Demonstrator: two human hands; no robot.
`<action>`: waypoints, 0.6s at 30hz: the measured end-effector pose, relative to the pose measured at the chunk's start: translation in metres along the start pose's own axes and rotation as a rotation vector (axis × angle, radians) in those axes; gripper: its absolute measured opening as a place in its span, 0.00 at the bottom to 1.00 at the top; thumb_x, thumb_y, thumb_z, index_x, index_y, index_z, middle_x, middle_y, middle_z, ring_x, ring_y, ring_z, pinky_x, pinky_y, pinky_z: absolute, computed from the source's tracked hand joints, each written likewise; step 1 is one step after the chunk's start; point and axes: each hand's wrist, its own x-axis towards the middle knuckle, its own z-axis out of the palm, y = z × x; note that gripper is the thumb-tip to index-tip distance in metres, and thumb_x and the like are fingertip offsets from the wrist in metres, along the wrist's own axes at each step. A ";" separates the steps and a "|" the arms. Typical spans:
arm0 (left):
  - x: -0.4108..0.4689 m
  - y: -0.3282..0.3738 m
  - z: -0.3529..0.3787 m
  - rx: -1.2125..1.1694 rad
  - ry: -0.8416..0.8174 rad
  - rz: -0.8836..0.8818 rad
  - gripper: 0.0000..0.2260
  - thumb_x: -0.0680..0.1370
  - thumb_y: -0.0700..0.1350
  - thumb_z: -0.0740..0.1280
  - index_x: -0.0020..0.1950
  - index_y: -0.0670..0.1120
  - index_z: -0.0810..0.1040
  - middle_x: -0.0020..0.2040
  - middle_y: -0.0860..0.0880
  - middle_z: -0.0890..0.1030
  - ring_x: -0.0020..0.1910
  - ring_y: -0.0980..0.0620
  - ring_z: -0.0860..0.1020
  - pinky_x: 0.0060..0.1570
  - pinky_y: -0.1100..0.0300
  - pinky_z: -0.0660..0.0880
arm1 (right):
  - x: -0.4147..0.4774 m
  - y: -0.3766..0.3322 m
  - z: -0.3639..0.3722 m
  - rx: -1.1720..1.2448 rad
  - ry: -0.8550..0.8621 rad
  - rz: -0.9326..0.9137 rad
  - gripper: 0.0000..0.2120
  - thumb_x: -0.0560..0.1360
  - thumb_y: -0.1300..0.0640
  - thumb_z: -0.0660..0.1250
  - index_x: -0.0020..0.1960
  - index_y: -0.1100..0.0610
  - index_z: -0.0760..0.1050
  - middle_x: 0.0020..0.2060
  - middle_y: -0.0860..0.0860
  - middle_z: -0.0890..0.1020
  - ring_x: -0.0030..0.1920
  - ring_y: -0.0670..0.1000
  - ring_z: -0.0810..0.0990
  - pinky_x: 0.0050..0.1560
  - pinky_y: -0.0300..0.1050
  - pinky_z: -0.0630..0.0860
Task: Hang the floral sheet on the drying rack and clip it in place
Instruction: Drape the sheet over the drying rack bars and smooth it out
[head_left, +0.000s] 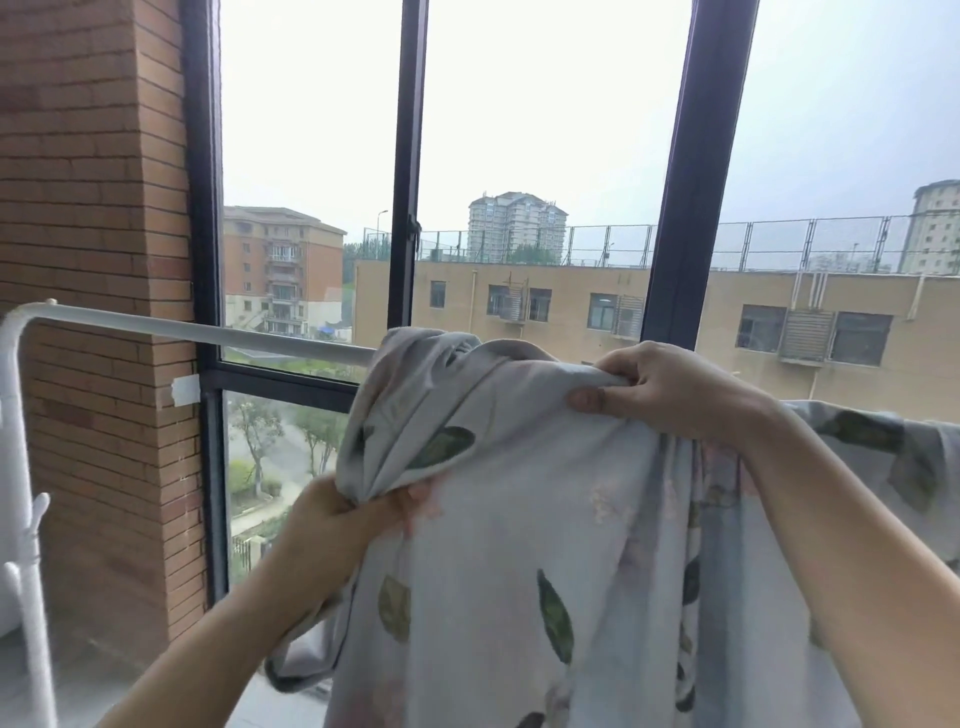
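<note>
Currently your right hand (670, 389) and left hand (337, 525) both grip the floral sheet (519, 545) at the drying rack (208, 332).
Your right thumb and curled fingers pinch a top fold; your left hand, lower and further left, clutches a bunched corner. Cloth hangs below both hands and trails past your right wrist. The rack's white rail runs leftward from behind the bunch, above your left hand; window frame (408, 156) and brick wall (88, 208) stand beyond.
</note>
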 end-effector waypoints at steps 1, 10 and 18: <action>0.004 0.011 -0.008 0.030 0.020 0.050 0.03 0.70 0.43 0.75 0.39 0.51 0.86 0.40 0.46 0.86 0.40 0.47 0.85 0.42 0.52 0.81 | -0.001 -0.001 0.000 0.003 0.012 0.001 0.15 0.68 0.30 0.64 0.36 0.40 0.77 0.31 0.45 0.78 0.36 0.49 0.78 0.43 0.55 0.76; 0.092 0.112 -0.018 0.517 0.196 0.517 0.06 0.74 0.51 0.71 0.41 0.50 0.81 0.39 0.52 0.81 0.38 0.55 0.77 0.37 0.68 0.71 | -0.009 -0.002 -0.002 0.071 0.149 0.054 0.42 0.65 0.20 0.48 0.39 0.60 0.75 0.31 0.54 0.77 0.33 0.52 0.74 0.36 0.47 0.68; 0.147 0.089 0.021 1.230 0.059 0.344 0.20 0.73 0.67 0.62 0.38 0.51 0.67 0.36 0.53 0.72 0.42 0.48 0.73 0.41 0.58 0.67 | -0.015 0.001 0.001 -0.161 0.291 0.200 0.20 0.74 0.34 0.60 0.36 0.48 0.74 0.34 0.45 0.78 0.39 0.50 0.77 0.37 0.45 0.70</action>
